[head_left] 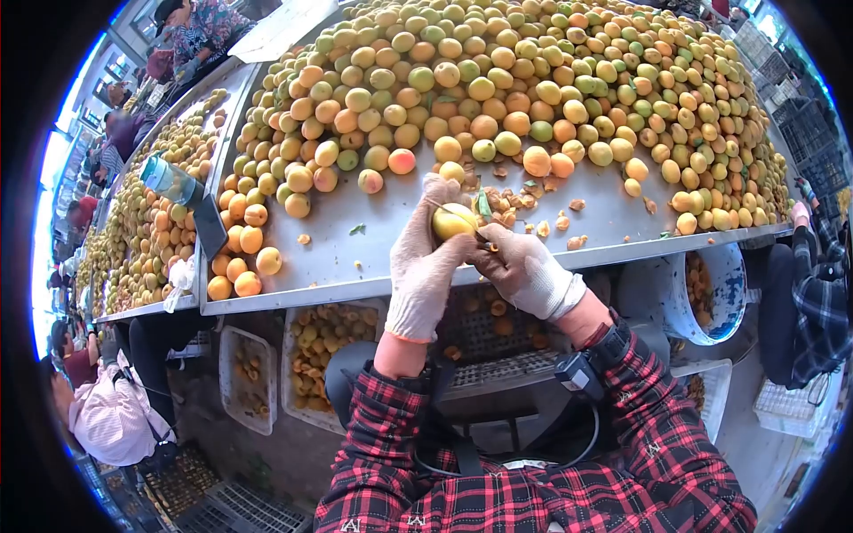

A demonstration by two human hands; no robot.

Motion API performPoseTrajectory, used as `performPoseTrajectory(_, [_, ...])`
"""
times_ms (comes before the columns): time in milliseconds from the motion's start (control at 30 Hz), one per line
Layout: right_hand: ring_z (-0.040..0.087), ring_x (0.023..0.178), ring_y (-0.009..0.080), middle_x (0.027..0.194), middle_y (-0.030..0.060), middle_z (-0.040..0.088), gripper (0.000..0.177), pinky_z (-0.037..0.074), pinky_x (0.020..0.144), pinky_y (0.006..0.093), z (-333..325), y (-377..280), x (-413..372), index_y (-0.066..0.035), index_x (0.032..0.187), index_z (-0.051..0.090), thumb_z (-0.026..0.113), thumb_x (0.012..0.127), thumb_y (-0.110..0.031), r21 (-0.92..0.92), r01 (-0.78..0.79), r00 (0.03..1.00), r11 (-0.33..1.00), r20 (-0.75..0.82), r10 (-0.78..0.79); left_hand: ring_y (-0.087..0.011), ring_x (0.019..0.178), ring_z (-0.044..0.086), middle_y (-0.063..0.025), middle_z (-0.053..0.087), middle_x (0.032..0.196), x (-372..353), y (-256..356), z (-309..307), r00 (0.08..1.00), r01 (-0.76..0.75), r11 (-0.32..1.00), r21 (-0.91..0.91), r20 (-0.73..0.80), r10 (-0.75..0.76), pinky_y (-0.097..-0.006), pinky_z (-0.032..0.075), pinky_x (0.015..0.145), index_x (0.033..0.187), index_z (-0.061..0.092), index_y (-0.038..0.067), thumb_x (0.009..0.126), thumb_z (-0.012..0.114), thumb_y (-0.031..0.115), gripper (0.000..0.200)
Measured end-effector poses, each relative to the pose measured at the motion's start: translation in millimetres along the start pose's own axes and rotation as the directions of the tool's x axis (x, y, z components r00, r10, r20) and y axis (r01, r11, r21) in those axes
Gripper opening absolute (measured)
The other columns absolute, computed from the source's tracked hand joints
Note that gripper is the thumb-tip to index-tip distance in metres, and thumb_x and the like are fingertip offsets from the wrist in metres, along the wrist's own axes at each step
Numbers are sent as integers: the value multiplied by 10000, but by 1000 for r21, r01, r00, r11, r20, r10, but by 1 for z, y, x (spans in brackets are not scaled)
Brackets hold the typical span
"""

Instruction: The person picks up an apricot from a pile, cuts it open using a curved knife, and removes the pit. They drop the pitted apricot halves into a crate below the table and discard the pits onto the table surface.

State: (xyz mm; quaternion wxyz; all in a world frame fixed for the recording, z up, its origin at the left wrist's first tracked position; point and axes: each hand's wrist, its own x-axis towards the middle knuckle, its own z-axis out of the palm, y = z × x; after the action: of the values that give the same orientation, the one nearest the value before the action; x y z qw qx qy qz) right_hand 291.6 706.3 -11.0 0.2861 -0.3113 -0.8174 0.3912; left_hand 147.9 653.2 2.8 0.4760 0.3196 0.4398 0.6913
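My left hand point(426, 258), in a stained white glove, holds a yellow-green apricot point(455, 222) over the front edge of the metal table point(346, 258). Close against the fruit's right side is my right hand point(524, 271), also gloved, its fingers closed round a small dark tool point(486, 244) that is mostly hidden. The tool's end is near the fruit. Just behind my hands, torn brownish fruit pieces point(506, 206) and a green leaf point(483, 204) lie on the metal.
A large heap of apricots point(498, 80) covers the table's back. A jar point(171, 180) stands at the left. Below are crates point(247, 377) of fruit and a white bucket point(711, 293). Other people point(115, 404) are at left, and a plaid-sleeved person point(822, 302) is at right.
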Motion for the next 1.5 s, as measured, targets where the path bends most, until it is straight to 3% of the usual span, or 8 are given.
performPoseTrajectory(133, [646,777,416,831,201,655,203,519,636,453,4,1,-3,-55,1015,598,662,919,-223,-39,59,998,998,-31,-60,-162,1058,600,-110,601,1195,-3,-8,-5,991,129,919,-372,67,-112,-245,501,872,1316,513,-46,925,599,54,413])
performPoseTrajectory(300, [643,754,415,783,197,644,191,512,617,462,7,1,-3,-57,989,588,666,912,-214,-76,57,993,995,-100,-65,-233,1146,604,-162,572,1299,-1,-3,-6,973,184,951,-248,184,-141,-325,526,927,1385,435,-56,980,545,144,464])
performPoseTrajectory(367, [644,759,416,787,197,645,190,514,618,461,10,3,-2,-57,996,585,671,906,-201,-98,27,996,995,-85,-36,-223,1146,601,-168,582,1285,-2,-1,-5,995,21,997,76,93,-28,-310,529,908,1390,427,-60,958,571,96,481])
performPoseTrajectory(533, [647,782,422,817,203,653,198,523,632,462,20,-3,-4,-53,1022,578,671,899,-177,-180,67,996,981,-39,-75,-142,935,633,-101,653,1106,-5,-7,0,990,67,996,-57,-120,-74,-255,530,827,1264,538,-35,897,648,36,390])
performPoseTrajectory(867, [673,879,309,887,160,680,225,521,754,392,21,-13,-4,-36,1088,632,580,984,-229,343,-199,978,918,123,166,-181,896,673,-118,656,1053,-2,3,6,988,101,989,-108,-103,-112,-280,562,792,1232,545,-48,866,679,-1,392])
performPoseTrajectory(1167, [391,361,93,554,6,476,326,289,334,243,2,-38,-9,-64,901,561,479,1026,-354,667,-589,808,457,460,370,-200,1073,633,-146,588,1282,-4,10,5,994,43,987,-153,102,-28,-316,523,925,1366,468,-58,905,610,42,492])
performPoseTrajectory(1333, [364,376,80,548,-26,424,328,283,337,226,-7,-22,-13,-71,939,568,475,1015,-376,804,-575,817,152,576,42,-211,1097,624,-150,568,1310,-5,16,5,980,49,971,-232,197,-3,-323,517,937,1379,452,-52,890,610,29,520])
performPoseTrajectory(1500, [385,397,61,558,-31,447,329,282,352,213,-14,-19,2,-74,909,594,518,991,-384,551,-536,830,640,482,281,-216,1119,610,-148,562,1310,-7,8,7,996,35,973,-227,83,-16,-319,513,942,1388,448,-34,868,621,9,549])
